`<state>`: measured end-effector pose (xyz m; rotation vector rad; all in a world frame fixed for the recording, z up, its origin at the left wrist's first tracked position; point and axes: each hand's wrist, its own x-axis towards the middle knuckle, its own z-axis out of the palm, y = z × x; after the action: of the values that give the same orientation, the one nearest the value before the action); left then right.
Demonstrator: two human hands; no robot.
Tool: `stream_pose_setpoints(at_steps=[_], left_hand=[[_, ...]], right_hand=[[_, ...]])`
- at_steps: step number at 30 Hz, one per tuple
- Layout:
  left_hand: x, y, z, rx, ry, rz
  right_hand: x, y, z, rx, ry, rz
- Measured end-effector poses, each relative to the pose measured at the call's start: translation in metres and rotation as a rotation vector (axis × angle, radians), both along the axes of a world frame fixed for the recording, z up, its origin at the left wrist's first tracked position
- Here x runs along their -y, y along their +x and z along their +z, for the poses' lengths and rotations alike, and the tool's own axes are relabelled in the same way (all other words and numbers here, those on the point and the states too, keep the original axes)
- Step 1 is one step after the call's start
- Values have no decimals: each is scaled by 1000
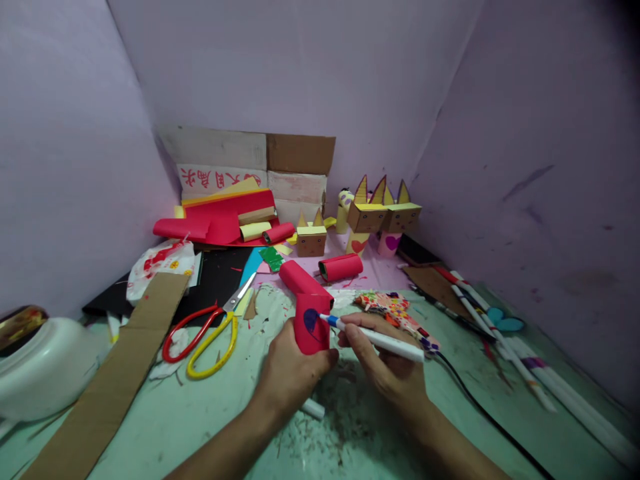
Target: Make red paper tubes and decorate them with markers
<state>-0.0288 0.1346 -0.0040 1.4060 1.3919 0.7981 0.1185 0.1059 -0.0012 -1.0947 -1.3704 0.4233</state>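
I am viewing red characters [220, 178], not surely legible, on the carton [220, 148] left of centre. Just below frame centre, the left hand [294, 365] is gripping the near-vertical red tube [315, 341]; the right hand [385, 373] is pinching the marker [387, 343], its tip pointing left at the tube's dark patch [311, 321].

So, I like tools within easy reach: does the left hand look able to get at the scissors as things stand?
Probably, once the left hand lets go of the red tube it holds: the scissors lie nearby, their handles uncovered.
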Motion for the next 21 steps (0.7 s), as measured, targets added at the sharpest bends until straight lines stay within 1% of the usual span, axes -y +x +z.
stream_pose_setpoints(at_steps=[9, 12, 16, 21], left_hand=[[0, 0, 0, 12, -17, 8], [0, 0, -1, 14, 3, 6], [1, 0, -3, 30, 12, 11], [1, 1, -2, 15, 5, 13]], right_hand=[[0, 0, 2, 13, 5, -2], [2, 1, 4, 20, -1, 5], [3, 0, 6, 32, -4, 30], [4, -1, 3, 73, -1, 70]])
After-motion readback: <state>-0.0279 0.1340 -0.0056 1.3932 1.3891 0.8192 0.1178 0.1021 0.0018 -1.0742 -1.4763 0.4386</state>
